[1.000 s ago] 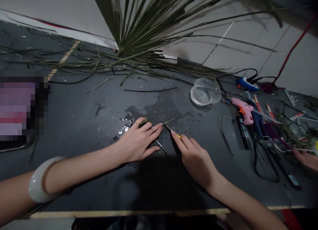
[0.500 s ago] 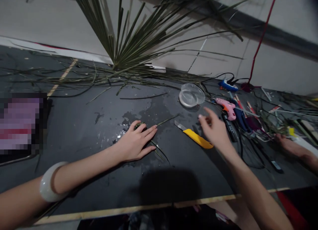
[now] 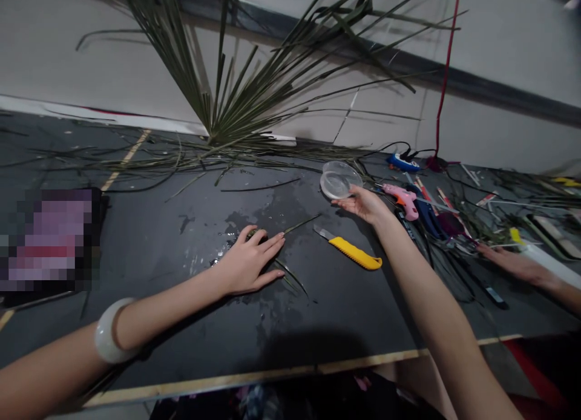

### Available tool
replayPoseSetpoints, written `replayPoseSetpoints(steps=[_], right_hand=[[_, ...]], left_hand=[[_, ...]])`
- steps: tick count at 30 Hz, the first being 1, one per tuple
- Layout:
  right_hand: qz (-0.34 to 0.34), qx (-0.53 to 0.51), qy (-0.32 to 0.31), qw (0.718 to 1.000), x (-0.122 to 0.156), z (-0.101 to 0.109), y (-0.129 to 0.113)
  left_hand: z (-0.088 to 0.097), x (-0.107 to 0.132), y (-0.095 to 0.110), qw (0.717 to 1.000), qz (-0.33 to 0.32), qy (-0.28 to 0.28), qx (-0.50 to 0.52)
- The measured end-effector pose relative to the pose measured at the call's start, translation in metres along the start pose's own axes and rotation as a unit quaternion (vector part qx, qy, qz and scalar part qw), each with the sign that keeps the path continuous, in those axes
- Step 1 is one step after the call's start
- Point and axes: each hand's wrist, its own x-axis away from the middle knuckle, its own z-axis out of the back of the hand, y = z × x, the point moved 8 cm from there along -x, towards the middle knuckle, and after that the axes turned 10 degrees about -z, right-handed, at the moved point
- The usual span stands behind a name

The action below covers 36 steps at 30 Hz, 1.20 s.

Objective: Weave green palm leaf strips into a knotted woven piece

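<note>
My left hand [image 3: 254, 259] lies on the dark tabletop, its fingers bent over a small knotted or woven piece of green leaf [image 3: 257, 235]. Most of that piece is hidden under the fingers. Thin leaf strips [image 3: 302, 224] stick out from beneath the hand to the right. My right hand [image 3: 363, 205] is at the near right edge of a clear plastic bowl [image 3: 333, 183], fingers stretched out and apart; whether they touch it I cannot tell. A yellow utility knife [image 3: 354, 252] with its blade out lies between my hands.
Long leaf strips [image 3: 149, 160] and a fan of palm leaf [image 3: 218, 117] line the wall. On the right are a pink glue gun [image 3: 402, 200], a blue device [image 3: 403, 161], cables and another person's hand [image 3: 512, 264]. A blurred-out screen [image 3: 52, 244] stands at left.
My right hand has moved left and forward from above the knife's right side to the plastic bowl, its fingers straightening. My left hand stays on the leaf piece. The camera view has shifted slightly.
</note>
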Motion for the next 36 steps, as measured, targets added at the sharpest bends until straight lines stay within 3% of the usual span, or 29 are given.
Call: replayPoseSetpoints(steps=[13, 22, 30, 33, 36], right_hand=[[0.013, 0.015, 0.064, 0.998, 0.029, 0.016, -0.013], [0.01, 0.03, 0.076, 0.997, 0.037, 0.038, -0.002], [0.0, 0.072, 0.077, 0.994, 0.034, 0.044, 0.009], [0.012, 0.115, 0.097, 0.988, 0.037, 0.053, 0.003], [0.067, 0.188, 0.163, 0.966, 0.043, 0.066, -0.018]], left_hand=[[0.001, 0.0, 0.001, 1.0, 0.0, -0.004, -0.007], [0.002, -0.001, 0.002, 1.0, -0.002, -0.005, -0.015], [0.002, 0.0, 0.001, 1.0, -0.001, -0.007, -0.013], [0.002, 0.0, 0.001, 1.0, 0.001, -0.003, -0.013], [0.002, 0.0, 0.001, 1.0, -0.003, 0.004, -0.013]])
